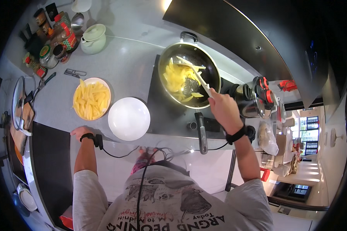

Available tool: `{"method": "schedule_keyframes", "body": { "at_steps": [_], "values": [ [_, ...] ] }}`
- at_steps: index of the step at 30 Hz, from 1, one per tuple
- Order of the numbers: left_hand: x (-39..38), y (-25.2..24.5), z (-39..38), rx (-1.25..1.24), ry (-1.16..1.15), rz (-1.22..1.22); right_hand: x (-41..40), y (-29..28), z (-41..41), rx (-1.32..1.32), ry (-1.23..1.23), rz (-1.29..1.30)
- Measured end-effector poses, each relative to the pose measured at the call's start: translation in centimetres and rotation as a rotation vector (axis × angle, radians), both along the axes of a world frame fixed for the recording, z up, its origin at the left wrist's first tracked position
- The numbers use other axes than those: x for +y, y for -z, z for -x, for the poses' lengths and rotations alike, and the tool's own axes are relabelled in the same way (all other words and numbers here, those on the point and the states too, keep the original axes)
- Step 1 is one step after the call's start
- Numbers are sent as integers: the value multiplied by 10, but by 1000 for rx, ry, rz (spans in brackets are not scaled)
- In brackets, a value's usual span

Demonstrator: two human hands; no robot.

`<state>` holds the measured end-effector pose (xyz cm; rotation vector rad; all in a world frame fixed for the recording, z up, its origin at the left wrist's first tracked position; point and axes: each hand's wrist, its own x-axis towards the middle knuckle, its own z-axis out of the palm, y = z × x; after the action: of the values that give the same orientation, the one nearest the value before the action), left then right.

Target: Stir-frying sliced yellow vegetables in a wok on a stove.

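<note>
My right hand [224, 108] grips a light-coloured spatula [201, 79], whose far end lies among pale yellow cut strips [175, 78] in a dark wok [209, 60] on the cooktop. The strips look like potato. My left hand [80, 133] rests at the counter's front edge and holds nothing that I can see; its fingers are partly hidden. Just beyond it stands a bowl [110, 86] heaped with more yellow strips [91, 99]. Between that bowl and the cooktop is a white round dish [129, 118]. The wok's long handle [201, 135] points towards me, not held.
A peeler [75, 73] lies behind the bowl. Jars [48, 56] and a pale green lidded pot [93, 40] stand at the back left. Right of the wok is a steel pot [247, 101]. A range hood [237, 34] overhangs the back. Cables run from my wristbands.
</note>
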<state>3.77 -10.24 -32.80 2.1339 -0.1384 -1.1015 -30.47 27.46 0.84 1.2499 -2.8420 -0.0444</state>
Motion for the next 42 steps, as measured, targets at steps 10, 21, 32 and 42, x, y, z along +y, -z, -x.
{"method": "schedule_keyframes", "body": {
  "at_steps": [10,21,32,42],
  "values": [
    [0,2,3,17,36,54,11,-38,24,-39,47,102],
    [61,37,-74,425,602,219,18,-45,4,6,13,-109],
    [244,-97,-235,550,1927,-298,116,31,8,-297,381,372],
    [258,-111,-250,863,1160,-160,139,55,14,-144,223,492]
  ]
}}
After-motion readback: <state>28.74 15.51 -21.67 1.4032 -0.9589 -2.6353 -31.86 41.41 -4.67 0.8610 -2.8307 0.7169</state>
